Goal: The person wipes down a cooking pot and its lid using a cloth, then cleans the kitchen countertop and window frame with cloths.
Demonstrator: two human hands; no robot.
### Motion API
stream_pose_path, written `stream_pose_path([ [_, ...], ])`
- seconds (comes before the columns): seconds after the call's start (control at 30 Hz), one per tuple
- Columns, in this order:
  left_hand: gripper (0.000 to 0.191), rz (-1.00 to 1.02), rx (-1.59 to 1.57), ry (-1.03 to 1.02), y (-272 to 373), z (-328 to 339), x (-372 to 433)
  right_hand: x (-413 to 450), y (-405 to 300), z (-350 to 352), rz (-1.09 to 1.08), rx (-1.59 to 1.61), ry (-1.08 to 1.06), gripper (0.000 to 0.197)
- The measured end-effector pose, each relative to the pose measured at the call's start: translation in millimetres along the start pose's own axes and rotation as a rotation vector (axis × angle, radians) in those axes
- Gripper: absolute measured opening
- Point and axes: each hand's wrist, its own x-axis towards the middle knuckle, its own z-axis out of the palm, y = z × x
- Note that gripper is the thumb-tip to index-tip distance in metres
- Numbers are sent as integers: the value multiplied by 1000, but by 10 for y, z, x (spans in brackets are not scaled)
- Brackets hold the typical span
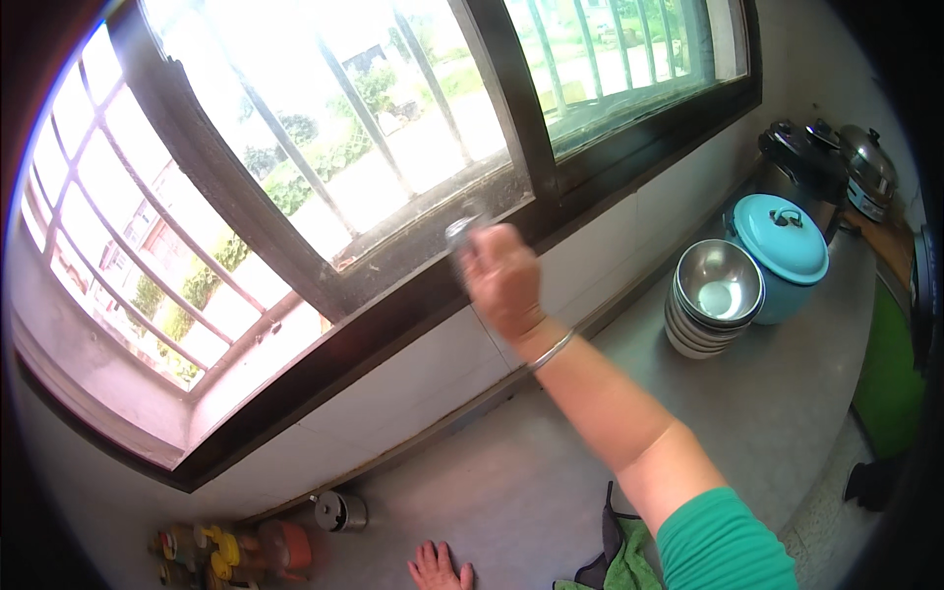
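Observation:
My right hand (507, 279), with a metal bangle at its wrist, is raised to the dark window frame (552, 166). Its fingers are closed around a small silvery object (460, 231), too blurred to name, at the bottom rail of the sliding window. Whether the object touches the rail I cannot tell. On the grey countertop (450, 479) rests my left hand (440, 568), palm down, fingers slightly spread and holding nothing. A green and dark grey cloth (629, 557) lies crumpled between that hand and my green right sleeve.
Stacked metal bowls (717, 287) stand beside a lidded light-blue pot (783, 240). Behind them are a dark electric cooker (804, 162) and a lidded steel pot (869, 158). At lower left are a metal canister (341, 511) and several jars (228, 549). Bars (361, 110) cross the window.

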Motion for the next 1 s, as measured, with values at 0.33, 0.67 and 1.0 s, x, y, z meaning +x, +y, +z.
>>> stream_pose_path([
  [0.33, 67, -4, -1, 8, -1, 35, 19, 266, 556, -237, 226, -69, 126, 15],
  [0.67, 66, -22, 14, -14, 40, 41, 38, 1397, 634, -269, 206, -63, 148, 14],
  [1.0, 65, -32, -89, 24, -21, 57, -41, 1554, 453, -198, 75, -73, 135, 12],
])
